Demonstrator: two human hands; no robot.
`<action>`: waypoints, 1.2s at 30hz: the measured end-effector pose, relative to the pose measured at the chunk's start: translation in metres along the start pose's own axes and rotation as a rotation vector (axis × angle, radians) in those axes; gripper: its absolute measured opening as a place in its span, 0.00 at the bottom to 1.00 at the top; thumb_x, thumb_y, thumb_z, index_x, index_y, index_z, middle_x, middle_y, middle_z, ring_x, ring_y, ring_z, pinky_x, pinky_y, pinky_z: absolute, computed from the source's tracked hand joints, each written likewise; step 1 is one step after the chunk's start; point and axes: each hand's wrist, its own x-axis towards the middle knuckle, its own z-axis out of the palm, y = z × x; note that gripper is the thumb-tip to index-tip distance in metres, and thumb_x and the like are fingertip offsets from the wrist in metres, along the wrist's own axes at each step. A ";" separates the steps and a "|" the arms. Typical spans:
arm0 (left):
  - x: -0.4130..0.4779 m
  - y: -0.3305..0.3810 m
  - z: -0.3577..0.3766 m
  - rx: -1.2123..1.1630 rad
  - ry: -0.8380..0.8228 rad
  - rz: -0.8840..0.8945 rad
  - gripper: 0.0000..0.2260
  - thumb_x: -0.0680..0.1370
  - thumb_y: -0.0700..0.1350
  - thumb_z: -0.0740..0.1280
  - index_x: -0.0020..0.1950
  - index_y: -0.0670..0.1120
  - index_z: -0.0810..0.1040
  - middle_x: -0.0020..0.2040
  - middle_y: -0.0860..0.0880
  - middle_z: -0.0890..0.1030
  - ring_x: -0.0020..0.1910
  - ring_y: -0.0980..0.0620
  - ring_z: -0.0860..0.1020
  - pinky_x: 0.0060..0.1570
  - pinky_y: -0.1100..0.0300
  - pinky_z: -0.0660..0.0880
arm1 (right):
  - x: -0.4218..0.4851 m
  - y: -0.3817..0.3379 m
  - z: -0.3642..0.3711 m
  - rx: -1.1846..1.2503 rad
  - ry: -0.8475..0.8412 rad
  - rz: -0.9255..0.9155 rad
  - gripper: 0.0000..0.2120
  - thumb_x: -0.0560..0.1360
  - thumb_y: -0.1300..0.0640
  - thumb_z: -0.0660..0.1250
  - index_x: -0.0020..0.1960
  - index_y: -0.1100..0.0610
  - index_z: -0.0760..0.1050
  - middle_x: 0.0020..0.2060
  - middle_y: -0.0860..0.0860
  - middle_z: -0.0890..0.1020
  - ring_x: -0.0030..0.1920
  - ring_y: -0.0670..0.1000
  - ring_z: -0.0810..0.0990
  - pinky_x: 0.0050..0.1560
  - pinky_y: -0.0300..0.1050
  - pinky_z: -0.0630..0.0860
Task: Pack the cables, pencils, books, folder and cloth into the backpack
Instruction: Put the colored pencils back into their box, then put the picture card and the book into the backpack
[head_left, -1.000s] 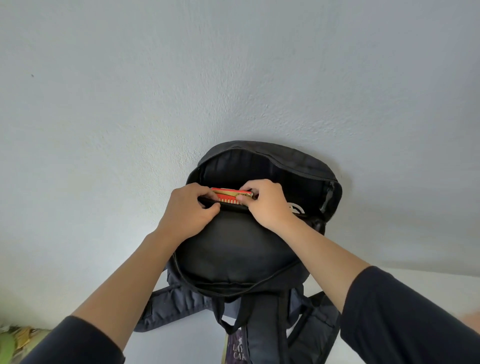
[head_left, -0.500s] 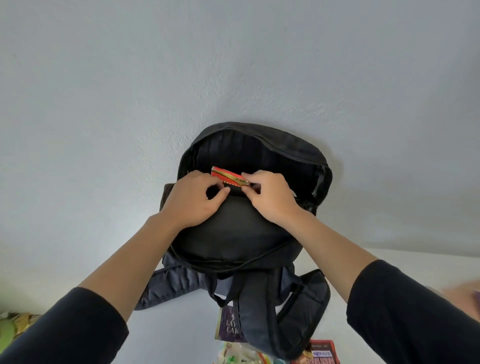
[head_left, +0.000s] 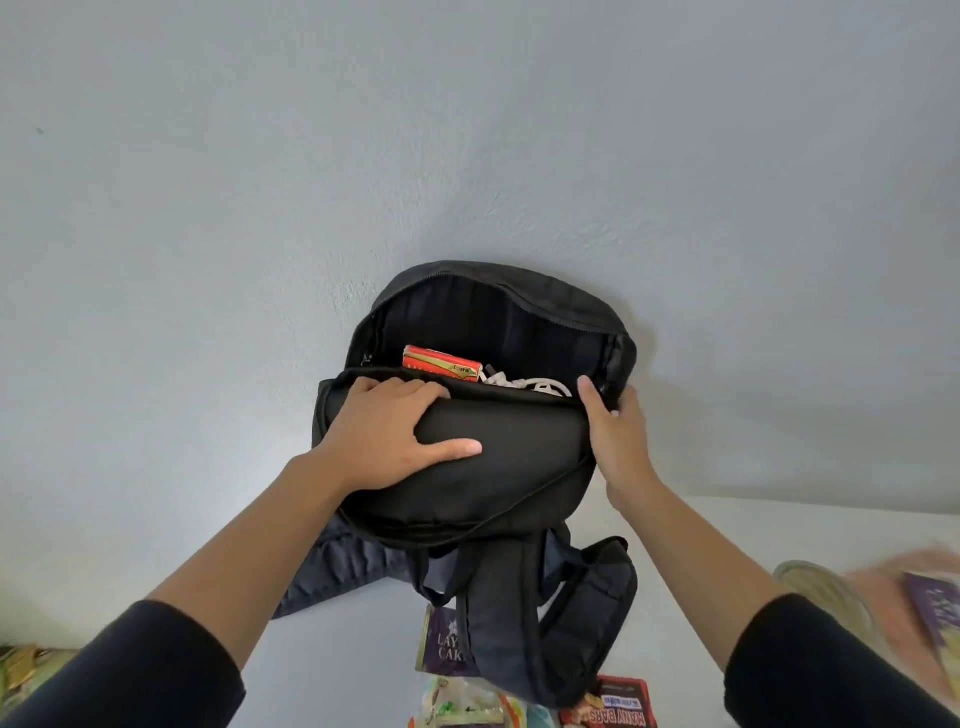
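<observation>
Backpack (head_left: 493, 467) gapes open; your left hand (head_left: 395, 436) grips its front lip at 9 o'clock, right hand (head_left: 618, 447) its rim at 3.

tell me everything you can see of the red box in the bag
The red box is a glossy, cardboard-looking carton, red-orange with a lettered gold band near its right end. It lies on its side, tilted, inside the open backpack, its lower edge hidden behind the front lip. A white cable lies beside its right end. No hand touches it.
</observation>
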 end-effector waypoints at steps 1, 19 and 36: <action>0.001 0.002 0.000 0.006 -0.004 -0.002 0.44 0.68 0.83 0.46 0.69 0.57 0.74 0.63 0.58 0.80 0.63 0.54 0.75 0.68 0.50 0.63 | 0.003 -0.003 0.002 0.109 -0.059 0.058 0.15 0.81 0.43 0.66 0.64 0.46 0.69 0.63 0.47 0.76 0.62 0.50 0.77 0.62 0.48 0.75; 0.016 0.040 0.010 -0.257 0.252 -0.123 0.27 0.71 0.72 0.68 0.62 0.55 0.77 0.62 0.54 0.80 0.65 0.50 0.74 0.65 0.47 0.64 | 0.036 -0.044 -0.007 -0.042 -0.044 -0.162 0.13 0.84 0.46 0.61 0.59 0.55 0.75 0.51 0.49 0.81 0.53 0.51 0.80 0.55 0.49 0.76; -0.176 0.105 0.011 -0.792 0.310 0.016 0.04 0.80 0.35 0.70 0.52 0.44 0.82 0.48 0.51 0.82 0.46 0.51 0.81 0.48 0.61 0.78 | -0.191 0.010 -0.057 -0.269 -0.568 -0.500 0.04 0.79 0.64 0.70 0.47 0.59 0.76 0.29 0.50 0.80 0.25 0.49 0.75 0.29 0.42 0.72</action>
